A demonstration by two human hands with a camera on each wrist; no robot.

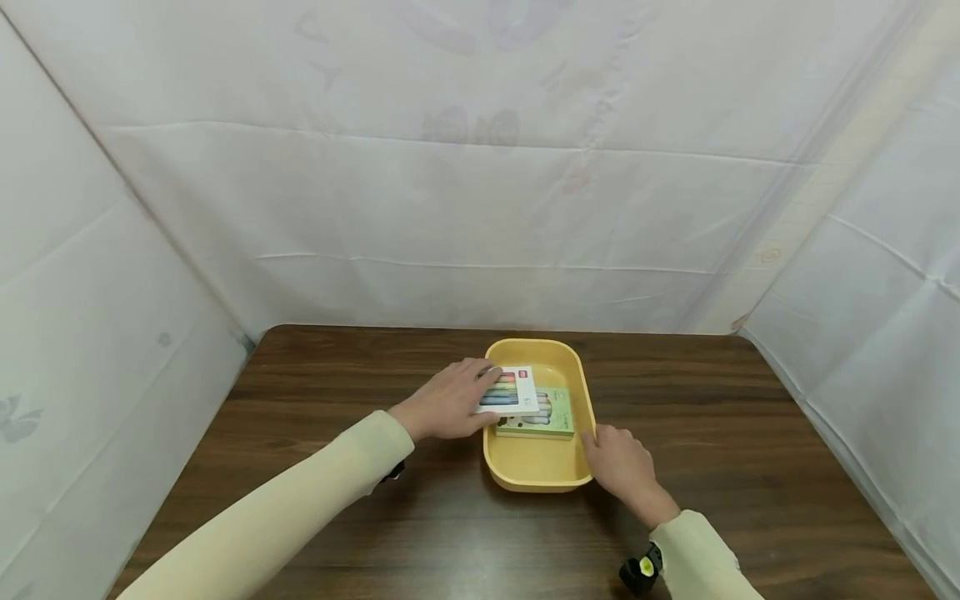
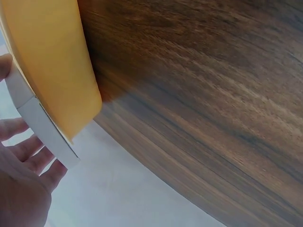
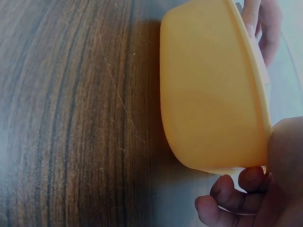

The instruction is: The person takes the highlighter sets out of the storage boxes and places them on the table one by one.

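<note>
A yellow plastic basin (image 1: 542, 467) stands on the table, rounded at its corners. My left hand (image 1: 452, 400) grips a flat white box (image 1: 525, 385) with a picture of coloured pens on its face, thumb on the near edge and fingers on the far edge. The box is at the basin's left rim, partly over a green box (image 1: 558, 417) that lies inside. In the left wrist view the white box's side edge (image 2: 49, 130) shows between thumb and fingers. My right hand (image 1: 621, 462) holds the basin's right rim, thumb at the inner side and fingers curled outside.
The dark wood-grain table (image 1: 360, 367) extends to both sides of the basin. White sheeting (image 1: 480, 208) hangs behind the table and along both sides. A black band with a small device (image 1: 641, 568) is on the right wrist.
</note>
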